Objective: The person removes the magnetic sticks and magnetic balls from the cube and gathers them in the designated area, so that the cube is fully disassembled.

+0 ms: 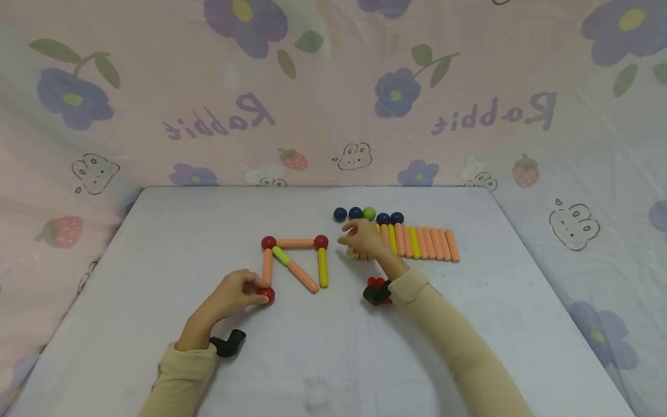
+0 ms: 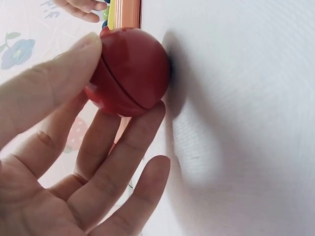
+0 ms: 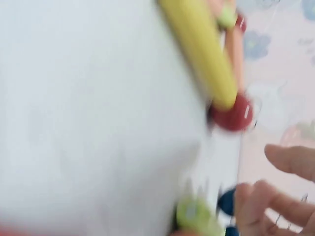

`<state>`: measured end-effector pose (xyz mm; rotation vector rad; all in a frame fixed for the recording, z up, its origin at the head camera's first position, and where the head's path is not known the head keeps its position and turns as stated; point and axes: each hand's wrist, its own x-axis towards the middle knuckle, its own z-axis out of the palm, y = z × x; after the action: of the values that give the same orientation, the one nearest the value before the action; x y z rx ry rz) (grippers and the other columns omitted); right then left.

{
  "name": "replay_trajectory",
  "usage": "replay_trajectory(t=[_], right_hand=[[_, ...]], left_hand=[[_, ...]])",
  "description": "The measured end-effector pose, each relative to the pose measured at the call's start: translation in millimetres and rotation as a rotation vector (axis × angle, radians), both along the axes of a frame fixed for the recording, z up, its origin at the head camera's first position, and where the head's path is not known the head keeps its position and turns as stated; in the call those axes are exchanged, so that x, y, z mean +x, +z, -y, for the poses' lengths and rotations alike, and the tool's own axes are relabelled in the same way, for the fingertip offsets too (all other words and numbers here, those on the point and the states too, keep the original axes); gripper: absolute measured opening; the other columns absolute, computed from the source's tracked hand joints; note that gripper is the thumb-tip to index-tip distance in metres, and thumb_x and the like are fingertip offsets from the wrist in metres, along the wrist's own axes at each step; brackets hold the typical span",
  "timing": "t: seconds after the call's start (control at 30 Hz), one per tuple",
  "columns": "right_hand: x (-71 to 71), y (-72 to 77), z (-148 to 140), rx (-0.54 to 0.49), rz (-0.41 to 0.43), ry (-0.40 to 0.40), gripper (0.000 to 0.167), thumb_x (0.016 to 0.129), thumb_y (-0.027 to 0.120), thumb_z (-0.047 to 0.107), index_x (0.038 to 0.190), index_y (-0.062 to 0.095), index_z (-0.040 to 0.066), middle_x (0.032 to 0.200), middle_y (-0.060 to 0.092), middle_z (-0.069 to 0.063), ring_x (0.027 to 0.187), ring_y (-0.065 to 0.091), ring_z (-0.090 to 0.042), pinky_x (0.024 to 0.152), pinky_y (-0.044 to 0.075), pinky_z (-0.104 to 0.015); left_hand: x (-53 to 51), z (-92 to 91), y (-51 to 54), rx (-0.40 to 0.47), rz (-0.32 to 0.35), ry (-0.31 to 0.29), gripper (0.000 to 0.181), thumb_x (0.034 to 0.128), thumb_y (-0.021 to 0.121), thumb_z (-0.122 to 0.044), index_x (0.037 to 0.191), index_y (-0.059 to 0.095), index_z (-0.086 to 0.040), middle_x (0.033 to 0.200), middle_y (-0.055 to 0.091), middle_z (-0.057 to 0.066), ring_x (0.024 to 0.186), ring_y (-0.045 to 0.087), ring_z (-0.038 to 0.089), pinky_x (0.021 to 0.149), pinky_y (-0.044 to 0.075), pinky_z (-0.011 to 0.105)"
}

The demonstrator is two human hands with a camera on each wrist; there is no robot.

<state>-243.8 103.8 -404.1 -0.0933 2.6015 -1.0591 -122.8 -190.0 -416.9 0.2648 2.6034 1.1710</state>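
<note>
My left hand (image 1: 237,294) pinches a red ball (image 1: 268,295) between thumb and fingers; in the left wrist view the ball (image 2: 133,69) shows a seam line and rests against the table. An orange stick (image 1: 267,267) runs from it to a second red ball (image 1: 268,242). Another orange stick (image 1: 294,243) joins that one to a third red ball (image 1: 321,242), from which a yellow stick (image 1: 323,267) extends. A diagonal stick, green then orange (image 1: 302,277), lies inside this shape. My right hand (image 1: 361,234) hovers by the row's left end, fingers loosely bent, nothing visible between them.
A row of orange and yellow-green sticks (image 1: 425,243) lies at the right. Behind it sit several navy balls (image 1: 340,215) and a green ball (image 1: 369,214). Black wrist devices show at the left wrist (image 1: 230,343) and right wrist (image 1: 376,294), red bits beside the latter.
</note>
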Motion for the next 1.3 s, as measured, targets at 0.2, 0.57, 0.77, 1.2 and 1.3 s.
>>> replay_trajectory(t=[0.2, 0.57, 0.77, 1.2, 1.3], right_hand=[[29.7, -11.3, 26.4, -0.106, 0.119, -0.088, 0.051, 0.092, 0.064, 0.033, 0.133, 0.051, 0.006, 0.105, 0.067, -0.013, 0.064, 0.059, -0.013, 0.060, 0.052, -0.018], [42.8, -34.6, 49.7, -0.162, 0.047, -0.165, 0.057, 0.087, 0.070, 0.022, 0.135, 0.048, 0.000, 0.079, 0.058, -0.005, 0.063, 0.050, -0.012, 0.054, 0.040, -0.016], [43.0, -37.7, 49.1, -0.156, 0.044, -0.125, 0.053, 0.092, 0.063, 0.016, 0.139, 0.045, 0.000, 0.093, 0.064, -0.013, 0.070, 0.053, -0.014, 0.058, 0.043, -0.016], [37.8, -30.9, 43.4, -0.033, 0.045, 0.019, 0.033, 0.097, 0.053, 0.014, 0.125, 0.059, -0.004, 0.129, 0.059, -0.018, 0.072, 0.049, -0.017, 0.057, 0.037, -0.018], [35.7, -28.5, 42.0, -0.018, 0.071, 0.019, 0.034, 0.098, 0.051, 0.013, 0.128, 0.058, -0.001, 0.129, 0.060, -0.018, 0.079, 0.052, -0.019, 0.061, 0.039, -0.018]], left_hand=[[0.8, -0.1, 1.1, -0.011, 0.000, 0.010, 0.020, 0.0779, 0.078, -0.008, 0.096, 0.072, -0.001, 0.096, 0.067, 0.013, 0.087, 0.055, 0.020, 0.075, 0.045, 0.025], [0.5, -0.4, -2.8, -0.010, 0.004, 0.019, 0.021, 0.0778, 0.078, -0.008, 0.097, 0.073, -0.002, 0.096, 0.067, 0.013, 0.086, 0.052, 0.020, 0.071, 0.042, 0.023], [0.5, -0.2, -2.9, 0.000, 0.004, 0.013, 0.021, 0.0780, 0.078, -0.008, 0.097, 0.072, -0.001, 0.096, 0.067, 0.014, 0.085, 0.052, 0.019, 0.070, 0.042, 0.021], [-0.1, -0.7, -1.2, 0.001, 0.012, 0.011, 0.021, 0.0781, 0.078, -0.007, 0.098, 0.072, -0.001, 0.098, 0.067, 0.015, 0.087, 0.054, 0.020, 0.074, 0.045, 0.025], [-0.5, -0.8, -0.8, 0.004, 0.010, 0.011, 0.021, 0.0781, 0.077, -0.006, 0.097, 0.072, -0.001, 0.098, 0.067, 0.015, 0.087, 0.055, 0.020, 0.074, 0.045, 0.025]])
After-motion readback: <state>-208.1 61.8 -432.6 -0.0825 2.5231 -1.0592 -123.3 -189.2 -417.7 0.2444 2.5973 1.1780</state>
